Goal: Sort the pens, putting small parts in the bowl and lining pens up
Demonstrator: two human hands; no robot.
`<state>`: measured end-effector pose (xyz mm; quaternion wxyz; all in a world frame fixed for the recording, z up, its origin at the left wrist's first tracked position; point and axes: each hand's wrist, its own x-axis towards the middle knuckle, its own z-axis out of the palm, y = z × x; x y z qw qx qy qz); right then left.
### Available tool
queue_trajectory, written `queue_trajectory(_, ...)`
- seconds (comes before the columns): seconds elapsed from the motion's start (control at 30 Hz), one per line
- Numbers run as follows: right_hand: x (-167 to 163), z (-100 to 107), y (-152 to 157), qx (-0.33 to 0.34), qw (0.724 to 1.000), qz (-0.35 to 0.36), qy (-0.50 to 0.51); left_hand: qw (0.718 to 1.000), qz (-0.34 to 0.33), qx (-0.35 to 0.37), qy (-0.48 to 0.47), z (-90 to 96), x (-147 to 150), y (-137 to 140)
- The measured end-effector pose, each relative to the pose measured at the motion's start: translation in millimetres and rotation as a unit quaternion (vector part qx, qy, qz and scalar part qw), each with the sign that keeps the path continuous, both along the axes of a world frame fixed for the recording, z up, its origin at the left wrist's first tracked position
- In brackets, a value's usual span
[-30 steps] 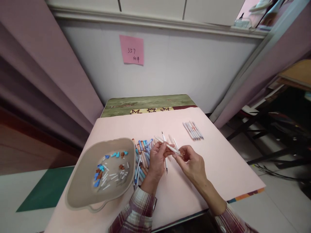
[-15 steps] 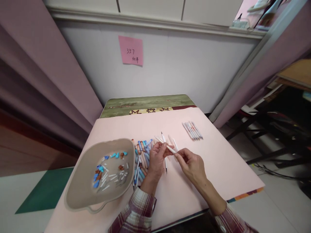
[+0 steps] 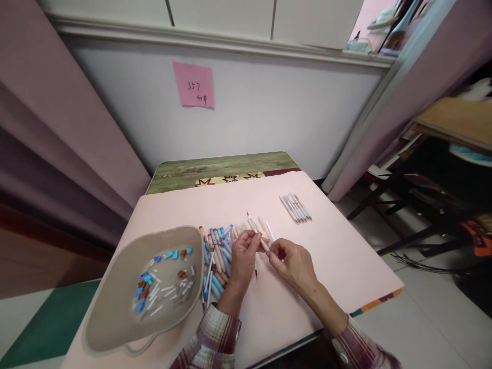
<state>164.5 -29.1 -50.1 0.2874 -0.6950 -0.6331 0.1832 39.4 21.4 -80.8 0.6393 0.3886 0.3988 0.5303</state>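
Over the pink-covered table, my left hand (image 3: pixel 242 259) pinches a slim whitish pen (image 3: pixel 252 224) around its middle. My right hand (image 3: pixel 294 264) has its thumb and fingers closed on the pen's near end. Beneath and beside my left hand lies a pile of pen parts (image 3: pixel 219 253) in blue, brown and pale tones, with thin refills among them. A thin white stick (image 3: pixel 269 231) lies just beyond my right fingers. Farther right, several finished-looking pens (image 3: pixel 295 207) lie side by side in a row.
A beige plastic bin (image 3: pixel 103 307) at the left holds small blue, brown and white pieces. Green patterned table surface (image 3: pixel 219 164) shows at the back, below a wall with a pink note (image 3: pixel 194 86). A dark-legged desk (image 3: pixel 453 123) stands at the right.
The pen between my hands has turned to point more away from me. The whole view has shifted slightly, and both hands stay close together.
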Motion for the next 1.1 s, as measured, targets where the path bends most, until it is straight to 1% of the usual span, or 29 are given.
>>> queue_trajectory(0.07,1,1,2,-0.003,1.0,-0.013,-0.003,1.0,0.002,-0.003,0.0,-1.3,0,1)
queue_trajectory(0.13,9,2,9,0.002,0.999,-0.035,-0.014,1.0,0.026,-0.004,-0.005,-1.5,0,2)
queue_trajectory(0.2,22,2,22,0.005,0.996,-0.074,-0.041,0.997,0.072,-0.003,-0.01,-0.3,-3,3)
queue_trajectory(0.23,31,1,31,0.001,0.992,-0.106,-0.065,0.995,0.098,-0.002,-0.011,0.7,-5,4)
queue_trajectory(0.27,39,0,41,-0.011,0.987,-0.132,-0.091,0.993,0.122,-0.001,-0.011,1.7,-7,5)
queue_trajectory(0.33,55,-3,62,-0.05,0.976,-0.158,-0.139,0.987,0.162,0.002,-0.011,3.5,-10,6)
queue_trajectory(0.4,65,-7,79,-0.085,0.968,-0.16,-0.174,0.983,0.183,0.004,-0.007,4.6,-13,7)
queue_trajectory(0.53,71,-14,96,-0.1,0.957,-0.153,-0.223,0.981,0.194,0.006,0.004,5.2,-15,6)
queue_trajectory(0.67,72,-16,94,-0.091,0.957,-0.152,-0.232,0.975,0.224,0.007,0.0,5.2,-16,7)
queue_trajectory(0.77,66,-14,82,-0.064,0.966,-0.149,-0.202,0.97,0.244,0.012,-0.003,5.7,-19,9)
queue_trajectory(0.83,55,-13,70,-0.045,0.978,-0.133,-0.152,0.967,0.254,0.015,-0.009,5.8,-21,10)
queue_trajectory(0.93,33,-12,53,-0.045,0.994,-0.073,-0.067,0.963,0.268,0.013,-0.013,5.1,-23,11)
queue_trajectory(1.0,20,-12,49,-0.054,0.996,-0.05,-0.047,0.961,0.277,0.013,-0.01,4.2,-24,12)
queue_trajectory(1.1,5,-11,55,-0.06,0.996,-0.035,-0.055,0.958,0.286,0.023,-0.004,2.8,-25,12)
